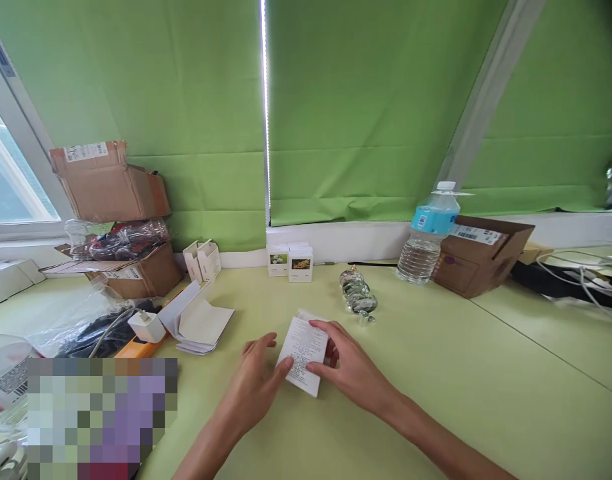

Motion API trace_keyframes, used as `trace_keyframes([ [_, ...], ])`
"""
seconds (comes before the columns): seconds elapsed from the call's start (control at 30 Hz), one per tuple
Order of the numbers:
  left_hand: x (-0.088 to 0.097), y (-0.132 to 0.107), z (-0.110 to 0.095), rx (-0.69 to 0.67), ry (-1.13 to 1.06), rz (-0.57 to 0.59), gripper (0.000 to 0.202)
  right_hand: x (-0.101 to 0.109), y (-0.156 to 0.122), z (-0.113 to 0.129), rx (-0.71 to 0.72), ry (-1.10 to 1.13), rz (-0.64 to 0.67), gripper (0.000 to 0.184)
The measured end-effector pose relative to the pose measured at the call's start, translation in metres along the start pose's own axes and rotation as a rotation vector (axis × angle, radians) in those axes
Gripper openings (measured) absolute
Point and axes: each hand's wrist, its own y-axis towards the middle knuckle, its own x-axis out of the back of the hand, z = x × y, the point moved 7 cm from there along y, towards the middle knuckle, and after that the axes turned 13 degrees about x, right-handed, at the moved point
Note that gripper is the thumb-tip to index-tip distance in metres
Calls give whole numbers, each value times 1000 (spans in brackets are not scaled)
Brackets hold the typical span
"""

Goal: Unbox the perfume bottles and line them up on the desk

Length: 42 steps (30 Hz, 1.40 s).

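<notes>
no word or number is coming out legibly. rows of tiny dark print are covering the white card (302,350) in the foreground, blurring beyond reading. a barcode is showing on the white label (479,234) of the right-hand cardboard box (463,270), and black bars are standing on the clear wrapper (3,348) at far left. unreadable marks are sitting on the upper left box (103,190) and the bottle's blue label (433,219).

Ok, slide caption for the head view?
Right hand grips printed white cards while the left hand touches their edge over a pale green table.
</notes>
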Motion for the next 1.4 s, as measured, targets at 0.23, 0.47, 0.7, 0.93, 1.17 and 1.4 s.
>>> trace_keyframes([
  [0.23, 1, 0, -6, 13, -137, 1, 30, 12, -1, 21, 154, -243, -126, 53],
  [0.47, -14, -10, -13, -75, 200, -67, 25, -20, -5, 0, -122, 49, 6, 81],
  [0.7, -8, -9, -10, -103, 306, -132, 21, -32, 19, -7, -86, 129, -152, 80],
  [0.93, -3, 5, 14, 91, 249, -146, 11, -47, 97, -24, -33, 66, -94, 65],
  [1.17, -6, 11, 13, 33, 260, -127, 21, -88, 224, -28, -33, -89, -69, 67],
  [1.4, -7, 23, 25, 105, 238, -66, 21, -157, 302, -14, -65, -254, 69, 31],
])
